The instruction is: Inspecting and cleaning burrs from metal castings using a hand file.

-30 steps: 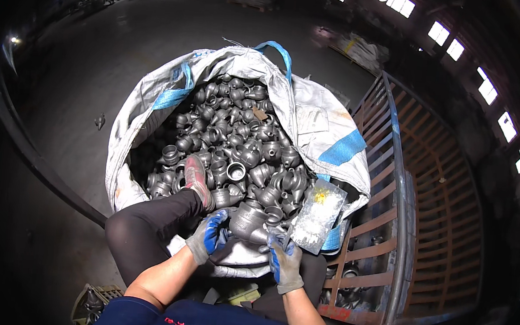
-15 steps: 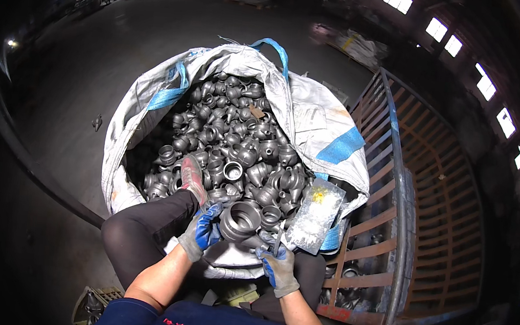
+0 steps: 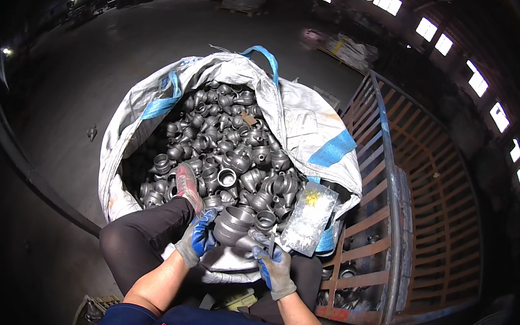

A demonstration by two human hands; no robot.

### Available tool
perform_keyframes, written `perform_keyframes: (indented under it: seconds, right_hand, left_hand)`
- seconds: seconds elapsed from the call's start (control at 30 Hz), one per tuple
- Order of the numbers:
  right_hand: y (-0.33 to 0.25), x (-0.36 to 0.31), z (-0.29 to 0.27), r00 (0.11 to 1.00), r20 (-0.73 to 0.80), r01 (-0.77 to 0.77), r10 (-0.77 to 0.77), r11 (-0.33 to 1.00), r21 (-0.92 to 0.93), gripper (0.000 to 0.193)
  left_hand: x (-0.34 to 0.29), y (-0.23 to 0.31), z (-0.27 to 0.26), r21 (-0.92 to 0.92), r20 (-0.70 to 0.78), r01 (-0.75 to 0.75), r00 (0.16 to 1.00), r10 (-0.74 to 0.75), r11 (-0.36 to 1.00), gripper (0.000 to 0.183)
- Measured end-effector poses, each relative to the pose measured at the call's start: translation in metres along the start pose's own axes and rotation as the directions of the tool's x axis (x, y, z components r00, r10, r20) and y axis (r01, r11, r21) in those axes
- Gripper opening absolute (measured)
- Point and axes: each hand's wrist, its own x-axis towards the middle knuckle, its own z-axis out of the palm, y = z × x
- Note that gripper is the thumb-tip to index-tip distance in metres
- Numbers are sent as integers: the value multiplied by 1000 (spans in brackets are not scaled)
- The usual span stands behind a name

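A dark grey hollow metal casting (image 3: 232,227), wide-mouthed with a tapered end, is held above the near edge of a big white bulk bag (image 3: 132,105). My left hand (image 3: 200,236), in a grey and blue glove, is closed on its left side. My right hand (image 3: 275,268), gloved alike, is closed around a slim flat metal tool (image 3: 272,240) that points upward; its exact kind is unclear. The casting's narrow end reaches toward the right fingers, and I cannot tell whether they touch it. Many similar castings (image 3: 235,160) fill the bag.
A scuffed flat plate (image 3: 310,219) leans on the bag's right rim. My shoe (image 3: 188,184) rests on the castings. A rusty barred metal crate (image 3: 387,192) stands at the right, with castings inside. One loose casting (image 3: 92,132) lies on the floor at the left.
The held casting has tilted, so its open mouth turns away from me and more of its outer side shows. Both hands keep their hold. The whole view has shifted slightly.
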Motion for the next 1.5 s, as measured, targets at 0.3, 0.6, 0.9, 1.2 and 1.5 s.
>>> perform_keyframes:
  seconds: [0.3,0.6,0.9,1.2,1.5]
  right_hand:
    - [-7,2,6,997,-39,-66,68,997,41,22]
    - [-9,-14,6,987,-39,-144,155,969,199,24]
    - [0,3,-13,977,-71,-164,201,920,355,16]
    - [7,-5,-16,979,-55,-154,197,889,430,18]
    - [4,-5,-12,979,-67,-142,190,886,442,30]
  left_hand:
    - [-1,3,0,-30,19,19,1000,-19,999,26]
    - [-19,2,16,-91,111,-3,994,14,996,34]
    - [4,3,5,-4,-16,-44,999,44,999,17]
    - [-10,4,17,24,147,-81,986,76,996,30]
    - [-12,8,20,169,268,-184,954,135,968,40]
